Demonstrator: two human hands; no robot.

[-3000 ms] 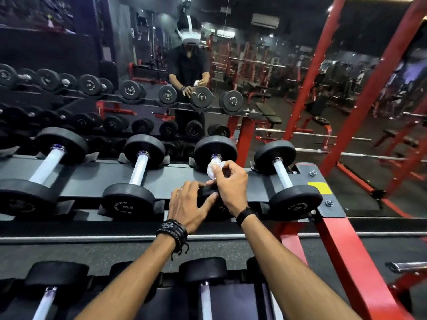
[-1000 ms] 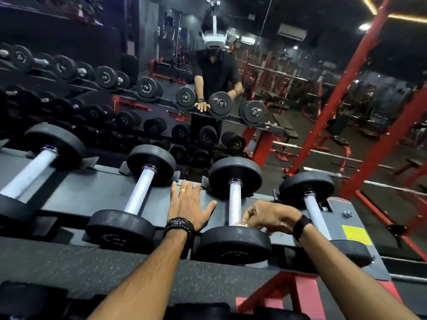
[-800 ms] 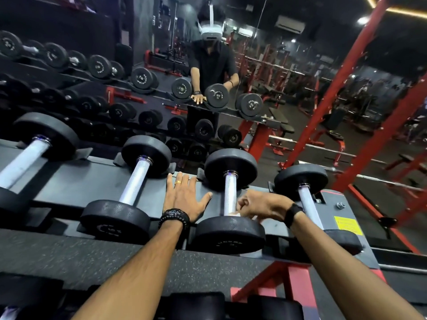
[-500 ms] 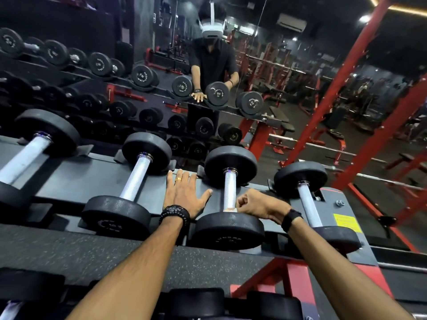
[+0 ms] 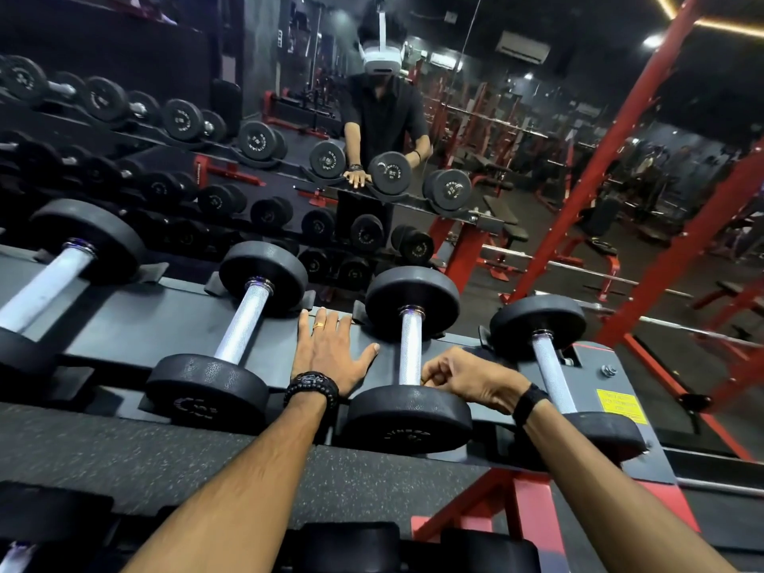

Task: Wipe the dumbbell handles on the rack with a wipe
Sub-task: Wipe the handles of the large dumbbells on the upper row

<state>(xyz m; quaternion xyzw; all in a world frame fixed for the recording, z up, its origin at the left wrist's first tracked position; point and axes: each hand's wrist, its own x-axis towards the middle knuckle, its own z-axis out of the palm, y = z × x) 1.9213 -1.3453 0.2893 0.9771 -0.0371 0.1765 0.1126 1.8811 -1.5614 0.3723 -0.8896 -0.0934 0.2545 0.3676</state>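
Observation:
Several black dumbbells with silver knurled handles lie on the grey rack shelf. My left hand rests flat, fingers spread, on the shelf between the second dumbbell handle and the third dumbbell handle. My right hand is curled into a fist against the near end of the third handle, just above its front weight head. The wipe is almost fully hidden in that fist; only a pale sliver shows at the fingertips. A fourth dumbbell handle lies right of my right wrist.
A wall mirror behind the rack reflects me and more dumbbell rows. Red steel posts rise at the right. A speckled rubber ledge runs below the shelf, with a lower row of dumbbells beneath.
Three seconds ago my right hand held the wipe at the handle's far end and my left hand gripped the front head. Now the left lies flat and the right sits at the near end.

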